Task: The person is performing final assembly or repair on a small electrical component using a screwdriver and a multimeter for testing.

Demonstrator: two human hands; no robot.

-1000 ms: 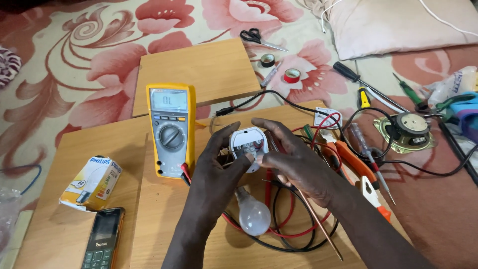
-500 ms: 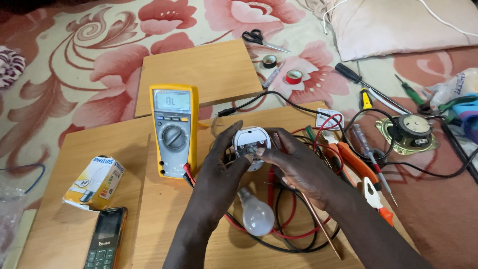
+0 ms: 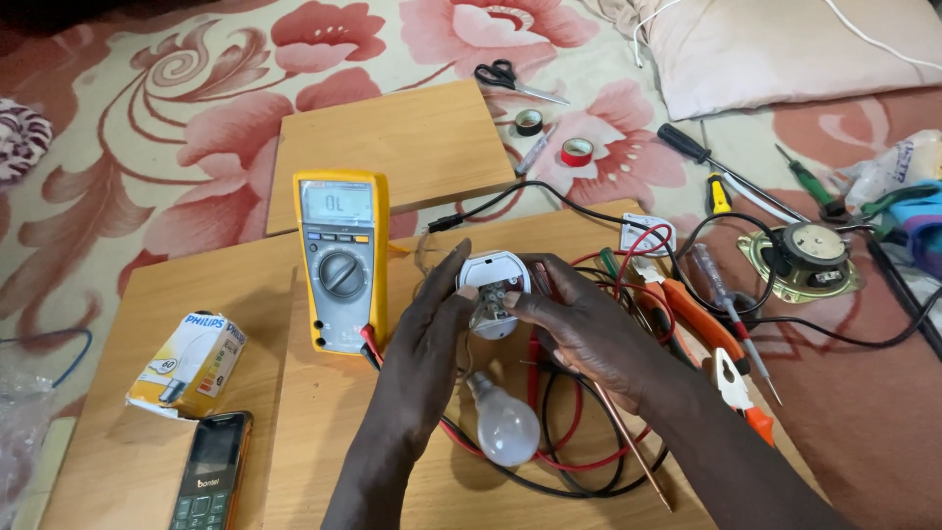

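Far left I see a yellow-and-white cardboard bulb box (image 3: 186,365) on the light wooden board (image 3: 324,432), with a black keypad phone (image 3: 210,473) just below it. Next comes the yellow digital multimeter (image 3: 340,260), lying flat just left of my hands with its screen lit.

My left hand (image 3: 424,339) is curled around the left side of the round white plastic lamp holder (image 3: 493,292), thumb on its rim. My right hand (image 3: 587,334) pinches the holder's right side, fingers narrow, tips at the metal terminals on its face. So both hands grip the holder, which sits above the board's middle, between multimeter and tool pile.

Below the hands a clear glass light bulb (image 3: 505,424) lies loose among red and black test leads (image 3: 579,442). To the right are orange-handled pliers (image 3: 702,319), then a bare round speaker (image 3: 810,257).

Risks, as I judge them: the bulb could roll or crack if a wrist or tugged lead nudges it, and the tangled leads could snag a finger and drag the meter.

Against half a second ago, little has changed: both hands keep the same grip, the holder sits in about the same spot, and the bulb is unmoved.
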